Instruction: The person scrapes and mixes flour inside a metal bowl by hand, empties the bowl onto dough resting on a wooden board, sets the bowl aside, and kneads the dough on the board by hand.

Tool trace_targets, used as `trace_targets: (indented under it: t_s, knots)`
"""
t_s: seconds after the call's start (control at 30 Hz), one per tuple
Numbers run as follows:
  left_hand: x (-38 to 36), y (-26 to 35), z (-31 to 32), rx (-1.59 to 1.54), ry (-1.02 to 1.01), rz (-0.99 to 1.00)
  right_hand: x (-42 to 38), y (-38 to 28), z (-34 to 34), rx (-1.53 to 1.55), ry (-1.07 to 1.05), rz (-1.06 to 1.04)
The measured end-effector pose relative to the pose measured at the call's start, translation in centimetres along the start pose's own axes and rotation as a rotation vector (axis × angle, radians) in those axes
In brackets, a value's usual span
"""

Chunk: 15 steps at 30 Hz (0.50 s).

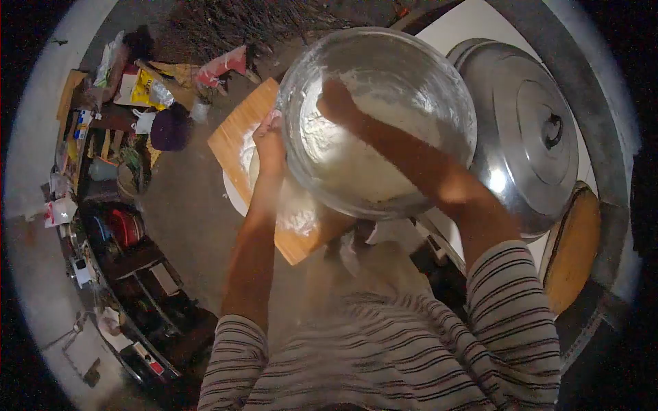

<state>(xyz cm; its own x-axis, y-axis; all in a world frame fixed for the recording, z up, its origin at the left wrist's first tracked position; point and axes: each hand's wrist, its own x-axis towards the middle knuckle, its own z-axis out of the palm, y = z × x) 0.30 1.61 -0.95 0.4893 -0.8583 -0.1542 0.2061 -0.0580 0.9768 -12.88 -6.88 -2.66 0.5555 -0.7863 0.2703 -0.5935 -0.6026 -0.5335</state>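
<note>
- The bowl (377, 120) is held up and tilted toward the camera at about 12 o'clock in the view, its inside coated in flour and holding a mass of dough (373, 171).
- The left hand (269, 140) grips the bowl's rim at its 9 o'clock edge, fingers curled over the lip.
- The right hand (336, 101) is down inside the bowl, fingers bent against the floury wall; whether it pinches dough or just presses, I cannot tell.
- Under the bowl, at its 7 o'clock, lies a wooden board (240, 137) with flour and a pale patch of dough on it.
- A big metal lid (528, 130) sits at 3 o'clock of the bowl.
- The step in hand looks like scraping dough out of the bowl onto the board.
- The next move likely calls for a steady tilt by the left hand while the right sweeps down the wall toward the board.
</note>
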Motion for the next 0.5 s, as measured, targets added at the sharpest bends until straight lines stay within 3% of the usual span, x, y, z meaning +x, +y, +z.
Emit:
trace_targets:
  t_s: [0.07,0.1,0.13,0.2,0.27,0.3,0.37,0.4,0.43,0.47,0.5]
  knots:
    - [-0.8,1.3,0.5,-0.006,-0.024,-0.012,0.0,-2.6,0.5,-0.150,0.035,0.120]
    - [-1.1,1.8,0.6,-0.013,-0.049,-0.026,-0.1,-2.5,3.8,0.067,0.295,0.299]
    - [-1.1,1.7,0.7,-0.016,-0.054,-0.026,-0.8,-3.4,3.3,0.063,0.298,0.301]
    - [-0.9,1.5,1.1,-0.103,-0.019,-0.004,-4.1,-5.5,2.0,0.341,0.176,0.269]
    - [0.4,-0.3,0.3,-0.059,-0.024,0.021,-7.2,-4.3,2.2,0.349,0.191,-0.005]
    - [0.9,-1.0,0.2,-0.003,-0.016,0.048,-8.2,-4.4,0.7,0.325,0.192,-0.004]
    - [0.3,-0.8,0.2,0.060,-0.026,0.040,-9.0,-5.2,-2.1,0.192,-0.568,0.102]
    - [0.2,-0.8,0.0,0.141,-0.021,0.029,-9.2,-4.9,-2.2,0.179,-0.569,0.100]
    - [0.5,-0.9,-0.2,0.129,-0.022,0.027,-9.7,-4.5,-2.2,0.187,-0.511,-0.043]
    - [0.9,-1.2,-0.1,0.041,-0.086,0.082,-10.1,-4.2,-1.9,0.197,-0.449,-0.181]
    - [1.1,-1.2,0.0,-0.045,-0.149,0.138,-8.8,-5.0,-2.5,0.189,-0.449,-0.175]
